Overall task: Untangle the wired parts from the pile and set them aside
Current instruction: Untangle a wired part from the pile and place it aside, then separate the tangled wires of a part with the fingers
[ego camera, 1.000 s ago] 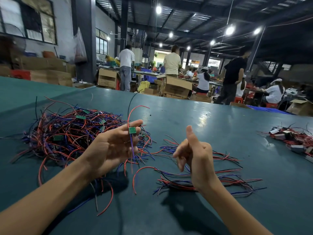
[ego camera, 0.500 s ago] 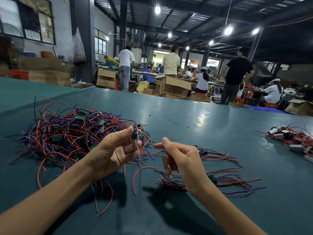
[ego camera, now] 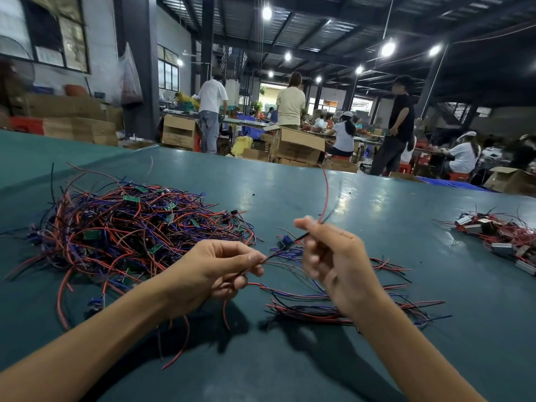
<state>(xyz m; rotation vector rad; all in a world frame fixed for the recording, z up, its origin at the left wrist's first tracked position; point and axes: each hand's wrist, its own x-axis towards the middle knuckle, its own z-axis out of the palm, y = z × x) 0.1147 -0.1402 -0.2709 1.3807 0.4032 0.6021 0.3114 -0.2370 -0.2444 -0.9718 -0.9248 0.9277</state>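
Left hand (ego camera: 208, 274), right hand (ego camera: 333, 256) holding one wired part (ego camera: 284, 242) beside pile (ego camera: 121, 227).
Fingers (ego camera: 249, 258) pinching its leads; light, floppy, snag-prone, so gripping near the blue body is looking safest.

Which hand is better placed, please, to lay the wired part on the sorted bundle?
Probably right: the right hand holds the wired part over the sorted bundle; the left hand is nearer the pile.

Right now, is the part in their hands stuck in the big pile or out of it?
Out. The wired part is stretched between the left hand and right hand, apparently clear of the pile.
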